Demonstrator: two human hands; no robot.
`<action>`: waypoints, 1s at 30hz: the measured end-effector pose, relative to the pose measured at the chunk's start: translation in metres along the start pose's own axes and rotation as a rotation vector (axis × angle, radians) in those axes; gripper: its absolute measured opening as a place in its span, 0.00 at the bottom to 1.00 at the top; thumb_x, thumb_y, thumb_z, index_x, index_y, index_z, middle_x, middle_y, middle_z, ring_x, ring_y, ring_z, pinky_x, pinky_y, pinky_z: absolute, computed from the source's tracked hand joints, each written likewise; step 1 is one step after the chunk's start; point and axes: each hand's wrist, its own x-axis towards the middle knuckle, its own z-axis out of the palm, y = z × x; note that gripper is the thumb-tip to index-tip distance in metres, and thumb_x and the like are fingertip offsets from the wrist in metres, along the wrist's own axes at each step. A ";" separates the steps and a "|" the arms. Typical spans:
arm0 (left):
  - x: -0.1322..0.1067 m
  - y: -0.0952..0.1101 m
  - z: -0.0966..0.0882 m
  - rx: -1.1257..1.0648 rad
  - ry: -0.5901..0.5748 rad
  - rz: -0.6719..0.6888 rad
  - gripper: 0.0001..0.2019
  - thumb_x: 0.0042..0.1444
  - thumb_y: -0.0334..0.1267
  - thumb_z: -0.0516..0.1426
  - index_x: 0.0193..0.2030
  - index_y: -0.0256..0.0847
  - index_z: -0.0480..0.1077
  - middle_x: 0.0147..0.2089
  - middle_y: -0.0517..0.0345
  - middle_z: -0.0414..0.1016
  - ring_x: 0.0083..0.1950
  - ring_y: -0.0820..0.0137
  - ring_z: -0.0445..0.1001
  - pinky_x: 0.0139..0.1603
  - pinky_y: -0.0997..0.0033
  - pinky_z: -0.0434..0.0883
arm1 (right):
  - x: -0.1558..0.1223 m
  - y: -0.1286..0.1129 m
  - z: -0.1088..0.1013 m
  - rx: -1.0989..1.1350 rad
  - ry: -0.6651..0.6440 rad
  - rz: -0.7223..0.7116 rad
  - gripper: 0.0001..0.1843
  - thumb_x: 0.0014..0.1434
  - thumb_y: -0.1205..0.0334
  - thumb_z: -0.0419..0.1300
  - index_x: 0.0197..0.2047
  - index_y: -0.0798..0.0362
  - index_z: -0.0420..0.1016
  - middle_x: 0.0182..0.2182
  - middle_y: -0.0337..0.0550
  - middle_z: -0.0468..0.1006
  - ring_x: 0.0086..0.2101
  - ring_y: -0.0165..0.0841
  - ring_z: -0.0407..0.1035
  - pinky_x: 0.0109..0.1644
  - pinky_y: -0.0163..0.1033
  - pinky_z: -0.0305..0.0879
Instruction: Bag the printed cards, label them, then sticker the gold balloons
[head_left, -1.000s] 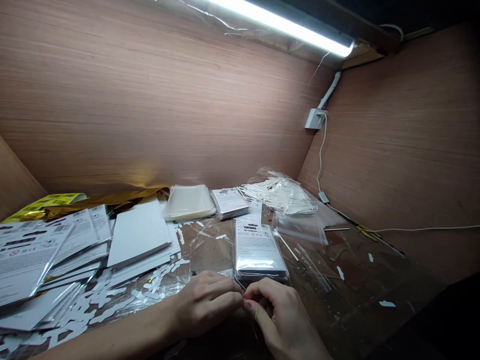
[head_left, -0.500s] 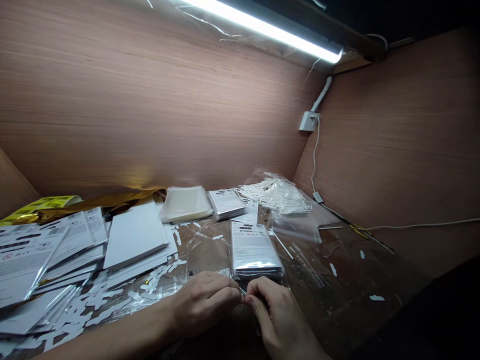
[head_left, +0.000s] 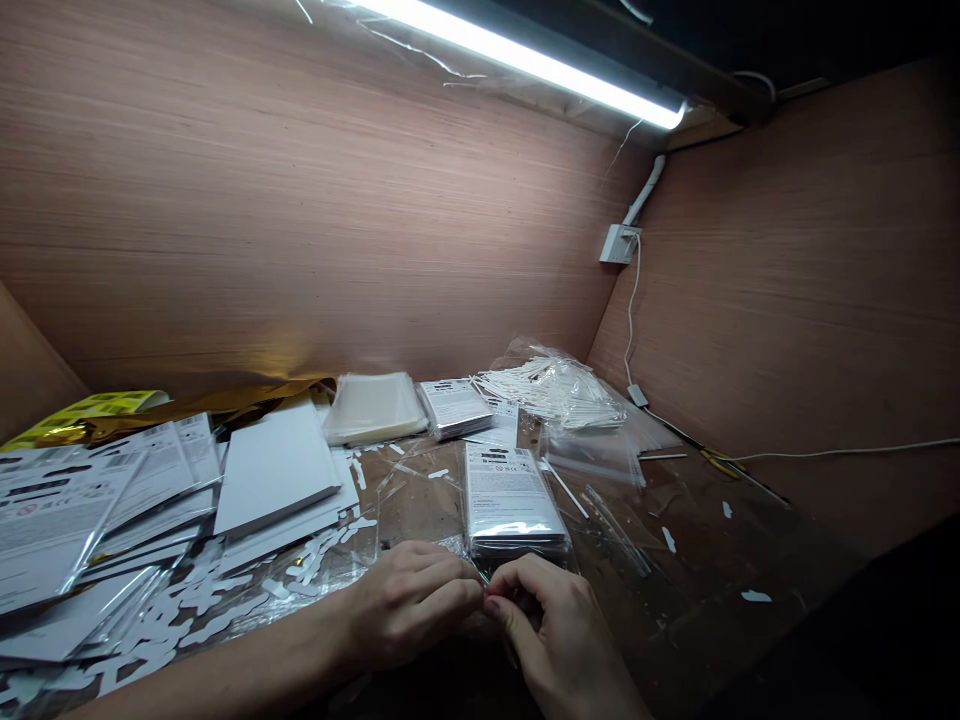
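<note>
My left hand point(head_left: 416, 605) is closed, its fingertips meeting those of my right hand point(head_left: 551, 625) near the bottom of the view. The right hand is closed in a pinch of thumb and forefinger. A thin shiny edge shows between the fingers, but what they grip is mostly hidden. Directly beyond the hands lies a stack of printed cards in clear sleeves point(head_left: 514, 495), its near end glossy. To the right of that stack rests a thin white stick point(head_left: 564, 488).
Sleeved cards point(head_left: 56, 515), a white card stack point(head_left: 277, 470) and white paper offcuts point(head_left: 202, 590) cover the left. Behind are clear bags point(head_left: 375, 405), another card pack point(head_left: 456, 405) and a bag of white sticks point(head_left: 555, 390). A cable point(head_left: 840, 452) runs along the right.
The hands stay pinched together in nearly the same place. The whole view has shifted very slightly; the items on the table look unmoved.
</note>
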 end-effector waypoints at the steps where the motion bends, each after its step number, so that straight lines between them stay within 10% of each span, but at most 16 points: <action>1: 0.000 0.000 -0.001 0.003 -0.002 0.003 0.12 0.75 0.30 0.48 0.43 0.31 0.72 0.34 0.44 0.81 0.29 0.67 0.77 0.30 0.68 0.72 | 0.000 -0.001 0.000 -0.005 0.002 0.003 0.07 0.64 0.66 0.59 0.35 0.50 0.78 0.33 0.38 0.80 0.33 0.32 0.73 0.37 0.35 0.63; 18: -0.008 0.000 0.005 0.113 0.023 -0.081 0.13 0.71 0.28 0.51 0.58 0.34 0.71 0.38 0.48 0.82 0.30 0.68 0.78 0.27 0.71 0.71 | -0.010 0.016 -0.007 -0.182 0.037 -0.395 0.07 0.71 0.66 0.52 0.40 0.50 0.70 0.35 0.41 0.77 0.35 0.32 0.75 0.38 0.35 0.70; 22: -0.006 0.003 0.004 0.077 0.065 -0.165 0.10 0.71 0.29 0.52 0.51 0.36 0.73 0.39 0.49 0.79 0.31 0.71 0.77 0.29 0.75 0.73 | -0.020 0.018 -0.015 -0.403 0.233 -0.598 0.09 0.69 0.58 0.60 0.47 0.54 0.74 0.36 0.44 0.82 0.35 0.37 0.79 0.39 0.40 0.75; 30: 0.013 0.008 -0.024 0.115 0.223 -0.155 0.09 0.70 0.23 0.53 0.50 0.32 0.74 0.41 0.48 0.78 0.40 0.71 0.79 0.39 0.77 0.78 | -0.029 0.001 -0.034 -0.614 0.715 -0.754 0.09 0.64 0.78 0.64 0.41 0.58 0.83 0.33 0.42 0.87 0.33 0.34 0.83 0.43 0.38 0.75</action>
